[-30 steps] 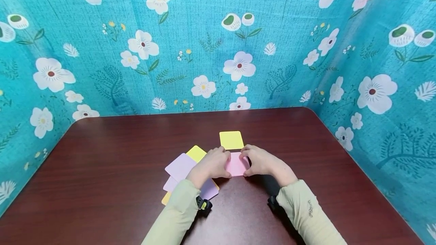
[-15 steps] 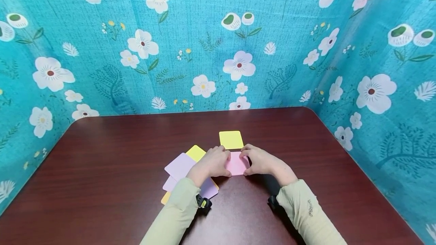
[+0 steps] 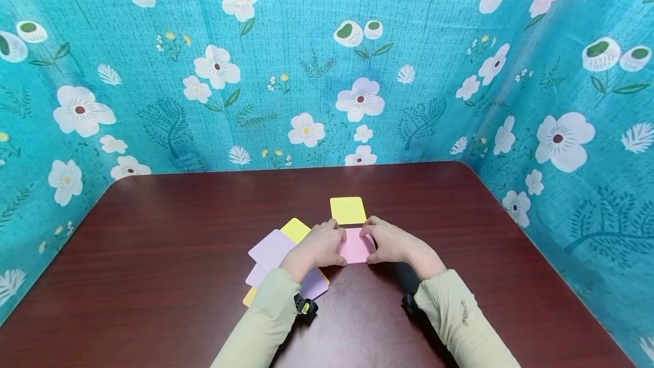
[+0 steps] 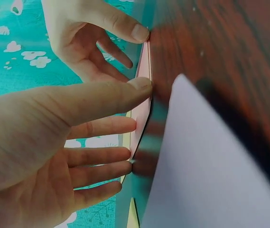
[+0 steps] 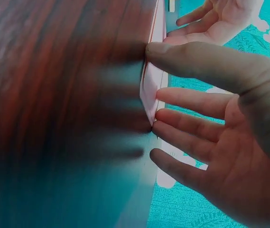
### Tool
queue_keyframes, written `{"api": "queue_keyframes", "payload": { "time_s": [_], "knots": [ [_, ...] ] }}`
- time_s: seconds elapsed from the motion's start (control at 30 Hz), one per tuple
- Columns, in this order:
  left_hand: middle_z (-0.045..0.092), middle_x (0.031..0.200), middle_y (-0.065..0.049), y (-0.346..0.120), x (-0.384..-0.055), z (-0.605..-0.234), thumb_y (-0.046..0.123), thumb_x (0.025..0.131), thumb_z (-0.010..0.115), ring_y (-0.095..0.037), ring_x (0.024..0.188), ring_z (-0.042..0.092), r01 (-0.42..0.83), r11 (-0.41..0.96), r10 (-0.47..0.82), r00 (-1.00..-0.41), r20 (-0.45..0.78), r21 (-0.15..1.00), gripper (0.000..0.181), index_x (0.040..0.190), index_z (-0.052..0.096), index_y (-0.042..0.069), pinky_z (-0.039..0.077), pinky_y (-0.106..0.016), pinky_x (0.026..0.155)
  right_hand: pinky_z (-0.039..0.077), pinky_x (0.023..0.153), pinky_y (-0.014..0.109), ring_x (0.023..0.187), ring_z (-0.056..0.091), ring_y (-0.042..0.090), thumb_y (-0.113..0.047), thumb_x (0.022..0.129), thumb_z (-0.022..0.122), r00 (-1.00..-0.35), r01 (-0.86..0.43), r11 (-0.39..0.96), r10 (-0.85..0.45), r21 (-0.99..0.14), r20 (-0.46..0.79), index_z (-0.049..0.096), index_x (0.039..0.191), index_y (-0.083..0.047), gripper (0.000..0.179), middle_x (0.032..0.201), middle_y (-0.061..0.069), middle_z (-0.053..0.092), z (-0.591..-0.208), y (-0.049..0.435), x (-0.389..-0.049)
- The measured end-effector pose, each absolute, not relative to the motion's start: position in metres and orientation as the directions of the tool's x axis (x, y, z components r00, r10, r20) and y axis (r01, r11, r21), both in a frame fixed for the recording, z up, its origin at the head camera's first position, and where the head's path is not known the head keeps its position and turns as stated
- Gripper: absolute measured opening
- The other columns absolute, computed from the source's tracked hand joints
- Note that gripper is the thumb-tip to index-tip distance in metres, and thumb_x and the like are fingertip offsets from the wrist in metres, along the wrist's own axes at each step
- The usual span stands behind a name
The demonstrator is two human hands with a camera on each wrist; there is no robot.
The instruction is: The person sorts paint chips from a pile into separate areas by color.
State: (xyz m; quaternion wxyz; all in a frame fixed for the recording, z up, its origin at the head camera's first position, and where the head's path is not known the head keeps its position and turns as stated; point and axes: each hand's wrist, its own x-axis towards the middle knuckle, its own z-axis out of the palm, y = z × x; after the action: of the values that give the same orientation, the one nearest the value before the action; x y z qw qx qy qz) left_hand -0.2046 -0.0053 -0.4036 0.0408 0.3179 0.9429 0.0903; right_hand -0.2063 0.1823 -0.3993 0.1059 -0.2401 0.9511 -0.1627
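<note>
In the head view a flat pink square card lies on the dark wooden table between both hands. My left hand holds its left side, thumb at the near edge and fingers towards the far edge. On the opposite side my right hand holds it the same way. Seen low in the left wrist view, the thumb and fingertips meet the thin pink card. The right wrist view shows fingertips touching the card's edge. Just beyond it lies a yellow card.
Left of the pink card is an overlapping spread of cards: purple on top, a yellow corner and an orange corner beneath, partly hidden by my left arm. A blue floral curtain hangs behind the table.
</note>
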Motion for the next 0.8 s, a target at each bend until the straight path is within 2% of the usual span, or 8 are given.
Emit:
{"api": "queue_keyframes", "payload": {
  "time_s": [0.3, 0.57, 0.8],
  "knots": [
    [0.051, 0.106, -0.005, -0.021, -0.199, -0.402, 0.037, 0.074, 0.071, -0.022, 0.097, 0.051, 0.560, 0.795, 0.574, -0.819, 0.006, 0.233, 0.038, 0.101, 0.061, 0.012, 0.039, -0.037, 0.089, 0.045, 0.080, 0.037, 0.094, 0.052, 0.024, -0.028, 0.065, 0.079, -0.873, -0.434, 0.847, -0.479, -0.308, -0.087, 0.059, 0.110, -0.008, 0.053, 0.115, 0.008, 0.051, -0.397, 0.174, -0.206],
    [0.052, 0.099, -0.004, -0.043, -0.194, -0.401, 0.034, 0.072, 0.072, -0.020, 0.090, 0.052, 0.569, 0.793, 0.568, -0.820, 0.074, 0.216, 0.036, 0.097, 0.062, 0.011, 0.040, -0.037, 0.080, 0.043, 0.083, 0.038, 0.096, 0.051, 0.023, -0.027, 0.066, 0.077, -0.842, -0.513, 0.811, -0.539, -0.281, -0.021, 0.059, 0.112, -0.005, 0.054, 0.112, 0.007, 0.054, -0.394, 0.156, -0.206],
    [0.055, 0.104, -0.008, -0.065, -0.192, -0.400, 0.032, 0.071, 0.073, -0.024, 0.094, 0.055, 0.562, 0.801, 0.554, -0.827, 0.099, 0.208, 0.044, 0.104, 0.061, 0.007, 0.043, -0.041, 0.081, 0.044, 0.086, 0.036, 0.099, 0.053, 0.022, -0.029, 0.069, 0.074, -0.808, -0.566, 0.779, -0.590, -0.272, -0.008, 0.057, 0.116, -0.004, 0.056, 0.114, 0.008, 0.055, -0.397, 0.140, -0.206]
  ]
}}
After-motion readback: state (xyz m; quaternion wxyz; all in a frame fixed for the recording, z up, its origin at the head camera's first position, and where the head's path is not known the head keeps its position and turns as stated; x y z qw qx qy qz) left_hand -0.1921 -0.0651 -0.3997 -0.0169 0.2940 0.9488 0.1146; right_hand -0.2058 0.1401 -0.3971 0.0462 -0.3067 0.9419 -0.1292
